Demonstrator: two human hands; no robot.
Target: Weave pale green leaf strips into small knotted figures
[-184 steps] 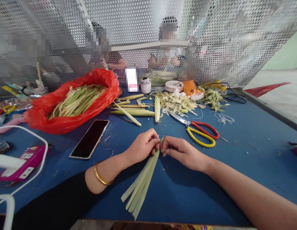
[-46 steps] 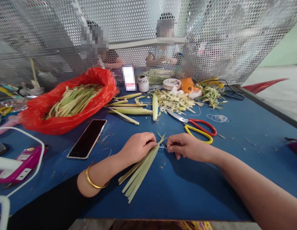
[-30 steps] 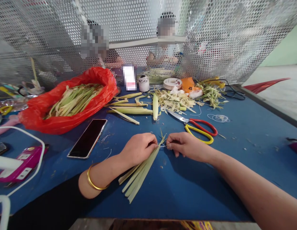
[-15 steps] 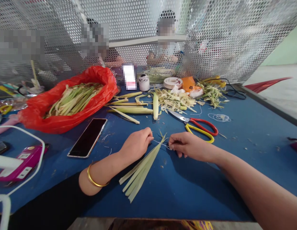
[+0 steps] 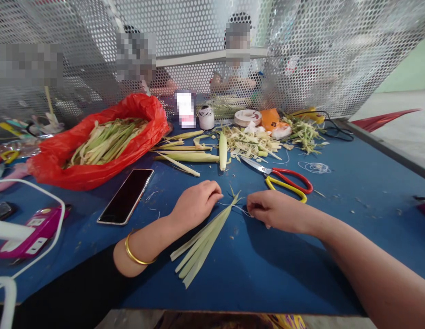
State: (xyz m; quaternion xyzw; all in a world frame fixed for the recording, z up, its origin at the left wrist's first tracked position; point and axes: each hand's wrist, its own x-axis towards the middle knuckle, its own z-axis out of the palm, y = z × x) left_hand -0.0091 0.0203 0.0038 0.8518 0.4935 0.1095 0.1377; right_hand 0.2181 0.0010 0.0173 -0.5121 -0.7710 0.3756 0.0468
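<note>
A bunch of pale green corn husk strips (image 5: 209, 240) lies on the blue table, fanned out toward me and gathered at its far end. White thread (image 5: 240, 210) crosses that narrow end. My left hand (image 5: 198, 203) is closed in a pinch on the thread's left side. On the other side my right hand (image 5: 272, 210) is closed too, fingertips gripping the thread's right end. Just beyond my right hand lie scissors (image 5: 290, 183) with one red and one yellow handle, blades pointing left.
At the left stand a red plastic bag (image 5: 96, 176) full of husks, a phone (image 5: 126, 196) and a magenta power strip (image 5: 37, 230). Husk pieces (image 5: 187, 157), scraps (image 5: 252, 142), a thread spool (image 5: 206, 119) and a tape roll (image 5: 247, 119) lie along a perforated metal screen (image 5: 195, 36); people sit behind it.
My right hand has moved slightly right, away from the bunch, drawing the thread with it. My left hand has shifted a little right, closer to the husks.
</note>
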